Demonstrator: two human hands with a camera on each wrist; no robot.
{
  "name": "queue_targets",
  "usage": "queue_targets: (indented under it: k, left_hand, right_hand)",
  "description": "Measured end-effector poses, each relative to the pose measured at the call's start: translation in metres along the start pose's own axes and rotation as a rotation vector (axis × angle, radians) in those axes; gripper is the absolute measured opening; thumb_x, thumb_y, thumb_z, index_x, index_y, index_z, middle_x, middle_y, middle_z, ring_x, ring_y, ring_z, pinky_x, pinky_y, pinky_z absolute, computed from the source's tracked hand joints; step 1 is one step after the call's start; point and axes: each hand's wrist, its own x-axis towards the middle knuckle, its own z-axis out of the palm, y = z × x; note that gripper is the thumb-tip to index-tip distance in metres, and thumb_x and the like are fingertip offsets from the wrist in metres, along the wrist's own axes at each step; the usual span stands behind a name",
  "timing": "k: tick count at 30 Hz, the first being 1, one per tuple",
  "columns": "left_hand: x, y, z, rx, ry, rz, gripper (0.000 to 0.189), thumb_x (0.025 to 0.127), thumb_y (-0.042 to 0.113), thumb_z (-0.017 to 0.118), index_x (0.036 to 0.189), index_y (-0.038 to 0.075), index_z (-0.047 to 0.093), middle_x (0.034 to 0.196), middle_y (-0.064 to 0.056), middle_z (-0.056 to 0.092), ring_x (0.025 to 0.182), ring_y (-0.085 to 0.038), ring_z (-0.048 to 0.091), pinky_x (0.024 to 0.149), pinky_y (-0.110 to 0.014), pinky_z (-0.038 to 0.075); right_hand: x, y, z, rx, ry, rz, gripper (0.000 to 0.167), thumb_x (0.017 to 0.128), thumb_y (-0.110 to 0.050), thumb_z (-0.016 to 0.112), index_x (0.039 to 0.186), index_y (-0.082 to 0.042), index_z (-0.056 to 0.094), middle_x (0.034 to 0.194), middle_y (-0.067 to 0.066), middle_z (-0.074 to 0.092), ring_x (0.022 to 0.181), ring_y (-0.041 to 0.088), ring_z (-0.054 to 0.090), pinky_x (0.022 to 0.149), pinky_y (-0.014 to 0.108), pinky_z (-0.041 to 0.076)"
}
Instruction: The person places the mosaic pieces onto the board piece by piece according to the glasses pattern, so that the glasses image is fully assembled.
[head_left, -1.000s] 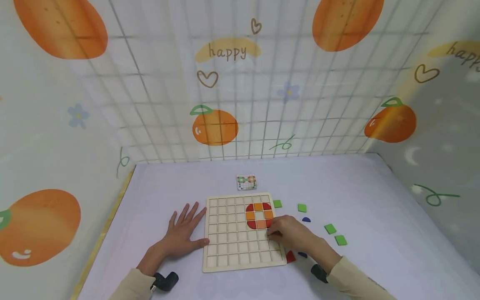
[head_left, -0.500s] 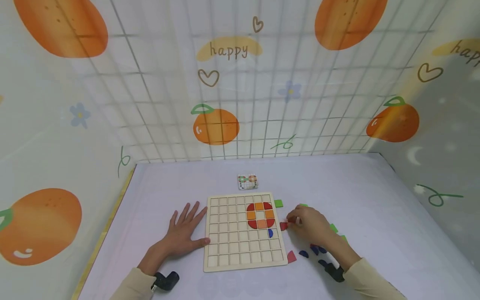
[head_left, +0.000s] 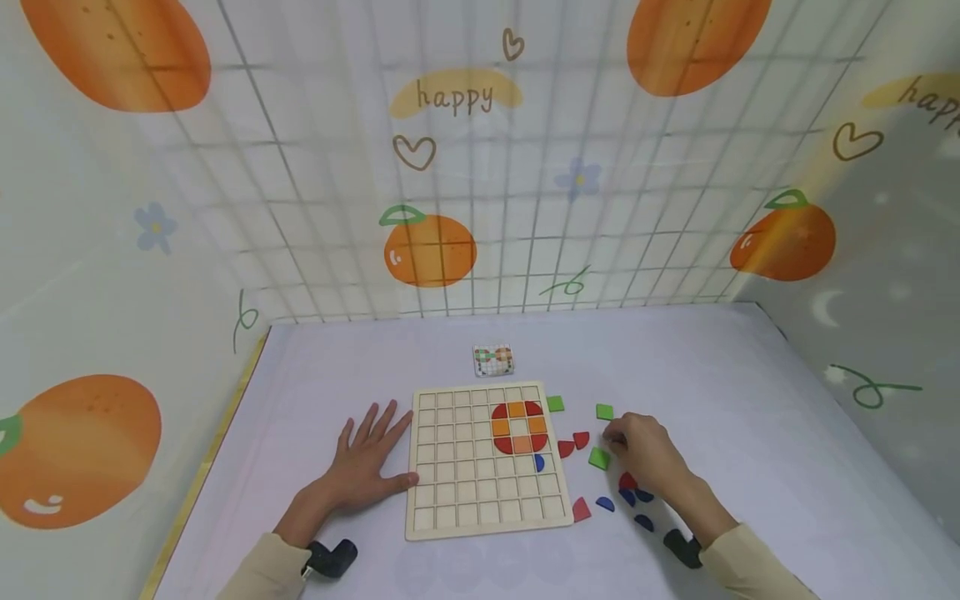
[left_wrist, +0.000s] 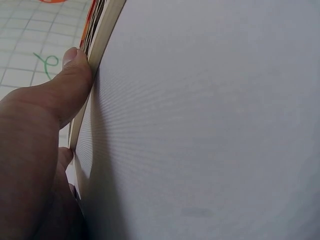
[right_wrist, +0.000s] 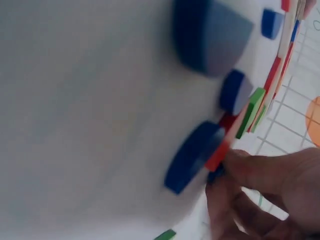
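Note:
My left hand [head_left: 366,467] lies with fingers spread beside the wooden grid board [head_left: 450,462], thumb and fingertips touching its left edge. The left wrist view has the thumb [left_wrist: 75,75] against that edge. On the board, red, orange and one paler piece form a ring, with a blue half-circle piece [head_left: 539,463] below it. Right of the board, my right hand [head_left: 648,454] pinches another blue half-circle piece [right_wrist: 215,175] between thumb and finger, mostly hidden. Near its fingertips lie a green square tile [head_left: 598,458] and a red quarter-circle piece [head_left: 581,440].
A small pattern card [head_left: 493,360] lies behind the board. More green tiles [head_left: 555,404] sit near its right edge. Below my right hand are scattered blue half-circles [head_left: 643,522] and red pieces [head_left: 581,510]. A printed curtain [head_left: 322,167] hangs around the table.
My right hand has left the board and moved right, past the red pieces, to a blue half-circle on the table. A blue half-circle now shows on the board. The left hand stays put.

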Motion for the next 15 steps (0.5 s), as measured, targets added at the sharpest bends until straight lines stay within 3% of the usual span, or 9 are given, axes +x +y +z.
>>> queue_targets:
  k: [7,12,15]
  left_hand:
    - [0.002,0.0,0.002,-0.039,0.022,0.019,0.098,0.082,0.072,0.059,0.157,0.017,0.027,0.162,-0.015,0.015,0.148,-0.04,0.004,0.111,-0.065,-0.001]
    - [0.0,0.002,0.0,-0.047,0.036,0.03,0.096,0.082,0.068,0.062,0.155,0.014,0.031,0.161,-0.018,0.018,0.147,-0.042,0.007,0.11,-0.067,0.0]
    - [0.0,0.002,0.0,-0.03,0.031,0.019,0.097,0.082,0.069,0.062,0.155,0.014,0.031,0.161,-0.017,0.018,0.147,-0.042,0.007,0.11,-0.067,0.001]
  right_hand:
    - [-0.002,0.0,-0.006,-0.029,-0.075,0.076,0.024,0.083,-0.004,0.077,0.106,-0.008,0.073,0.099,0.01,0.063,0.088,0.024,0.06,0.079,0.042,0.057]
    - [-0.015,0.0,-0.017,0.005,-0.119,0.148,0.021,0.082,-0.004,0.078,0.102,-0.004,0.074,0.092,0.008,0.066,0.078,0.021,0.059,0.068,0.035,0.058]
    - [-0.021,0.001,-0.019,0.028,-0.121,0.121,0.013,0.082,-0.001,0.076,0.095,-0.003,0.075,0.086,0.005,0.067,0.072,0.017,0.056,0.065,0.031,0.056]
